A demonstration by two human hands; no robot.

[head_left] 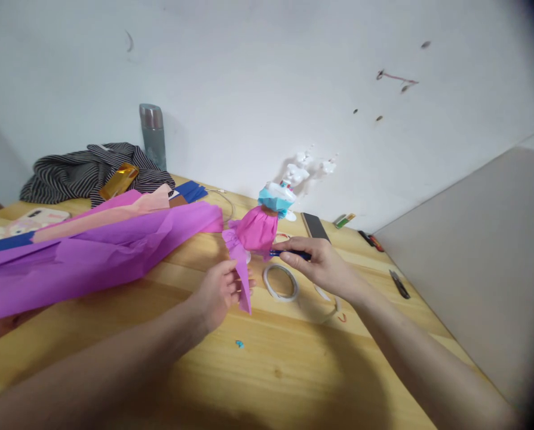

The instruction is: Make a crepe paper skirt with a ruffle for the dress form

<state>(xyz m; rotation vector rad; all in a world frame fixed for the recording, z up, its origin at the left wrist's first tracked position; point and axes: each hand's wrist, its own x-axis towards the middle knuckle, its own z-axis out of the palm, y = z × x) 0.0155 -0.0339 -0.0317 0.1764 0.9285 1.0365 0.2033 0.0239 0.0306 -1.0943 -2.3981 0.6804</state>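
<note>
A white figurine [296, 174] wears a light-blue paper top [276, 200] and a pink crepe paper skirt [258, 229]. Gathered purple trim runs along the skirt's lower edge, and a purple crepe paper strip [242, 276] hangs from it. My left hand [220, 292] pinches this strip, thumb in front and fingers behind. Beside the skirt's hem, my right hand [316, 261] is closed around a slim dark-blue tool [297, 254], its tip at the purple trim; its exact kind is unclear. Just below lies a white roll of tape [280, 283].
Purple crepe paper sheets [114, 257] cover the left side, near a phone [34, 222]. A striped cloth [97, 170] and a flask [153, 136] stand by the wall. A dark phone-like slab [314, 226] and a cutter [399, 284] lie to the right. Blue scraps [239, 344] sit in front.
</note>
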